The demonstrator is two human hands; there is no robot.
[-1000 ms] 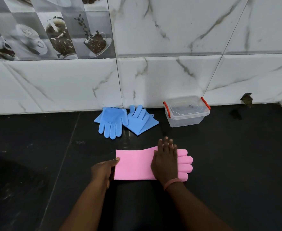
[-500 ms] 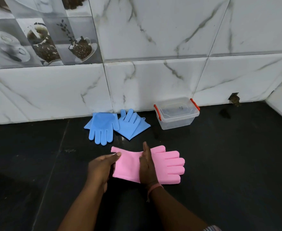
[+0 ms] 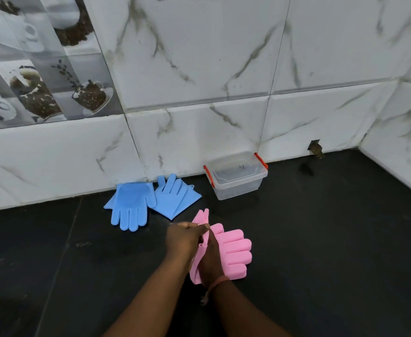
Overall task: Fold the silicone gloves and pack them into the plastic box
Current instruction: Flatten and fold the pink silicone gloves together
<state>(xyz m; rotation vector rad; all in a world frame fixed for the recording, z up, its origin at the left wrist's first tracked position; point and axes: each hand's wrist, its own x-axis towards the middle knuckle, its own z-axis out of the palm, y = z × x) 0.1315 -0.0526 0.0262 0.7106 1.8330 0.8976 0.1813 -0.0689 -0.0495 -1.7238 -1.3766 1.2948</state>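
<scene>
A pink silicone glove (image 3: pixel 233 254) lies on the black counter, fingers pointing right. My left hand (image 3: pixel 183 239) pinches its cuff end and holds it raised upright over the palm part. My right hand (image 3: pixel 210 261) stands on edge across the glove's middle, pressed down at the fold line. Two blue silicone gloves (image 3: pixel 132 205) (image 3: pixel 175 198) lie by the wall behind. The clear plastic box (image 3: pixel 236 188) with red latches stands against the wall, its lid on.
A marble-tiled wall (image 3: pixel 223 132) runs along the back of the black counter (image 3: pixel 321 239) and turns a corner at the far right. A small hole in the wall (image 3: pixel 315 147) sits right of the box.
My left hand has lifted the pink glove's cuff from flat to upright, swinging it rightward. My right hand has turned from flat on the glove onto its edge at the fold.
</scene>
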